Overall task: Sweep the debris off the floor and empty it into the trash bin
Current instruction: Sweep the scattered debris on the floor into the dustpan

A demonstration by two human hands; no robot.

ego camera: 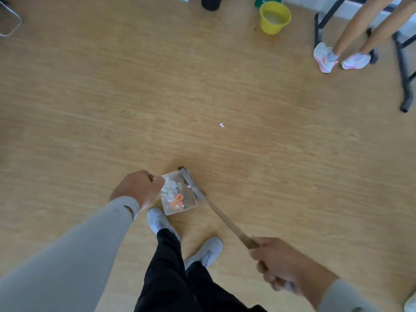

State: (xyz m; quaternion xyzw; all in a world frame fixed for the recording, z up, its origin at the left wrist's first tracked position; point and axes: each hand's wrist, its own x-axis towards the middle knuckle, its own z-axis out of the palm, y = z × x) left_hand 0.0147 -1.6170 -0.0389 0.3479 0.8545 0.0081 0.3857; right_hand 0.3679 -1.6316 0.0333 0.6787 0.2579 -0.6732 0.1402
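A clear dustpan (189,207) sits low over the wooden floor just ahead of my feet, holding white and orange scraps (175,198). My left hand (138,188) grips its handle at the pan's left side. My right hand (275,261) is curled round the wooden broom handle (227,222), which slants up-left to the broom head (190,181) lying across the pan's right edge. One small white scrap (222,125) lies on the floor farther ahead. A yellow bin (274,18) stands at the far wall.
Another person's legs and white shoes (337,57) stand at the far right beside black metal table legs (405,70). A dark cylinder (211,3) stands left of the yellow bin. A metal chair frame (10,21) is at the far left.
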